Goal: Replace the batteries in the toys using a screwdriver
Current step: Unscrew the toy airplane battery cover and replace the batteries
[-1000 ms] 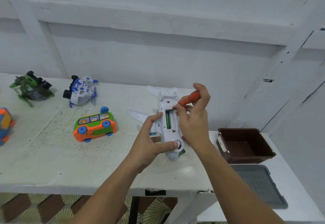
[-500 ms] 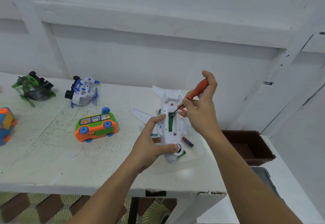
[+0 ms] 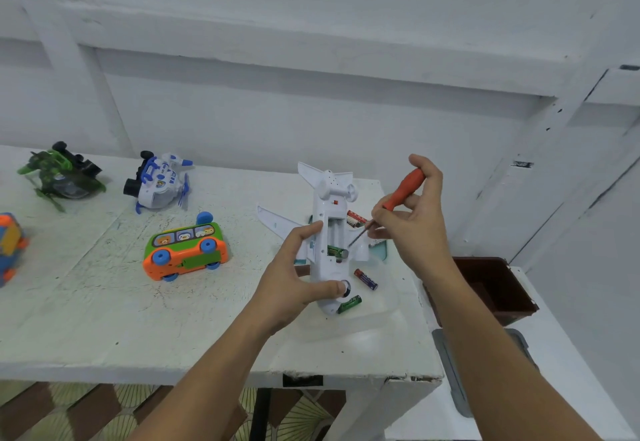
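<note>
**Plane belly-up, screwdriver at the open battery bay**

The white toy plane [image 3: 323,224] lies upside down near the right end of the desk [image 3: 104,302], with its nose towards the person. The left hand [image 3: 291,285] holds it, its grip clamped on the body with the thumb across the nose and the fingers along the far side. The right hand [image 3: 415,226] has its grip closed round the orange screwdriver [image 3: 401,195]. The thin shaft slants down-left to the open bay; I cannot tell whether the tip touches anything. One green battery [image 3: 336,252] sits at the near end of the bay. A red and blue battery [image 3: 365,279] and another green one [image 3: 349,304] lie loose on the desk just beside the nose.

Farther left are a toy bus [image 3: 185,250] on its side, a white and blue toy [image 3: 157,182] and a green toy [image 3: 60,176]. A brown bin [image 3: 495,288] sits to the right of the desk.
</note>
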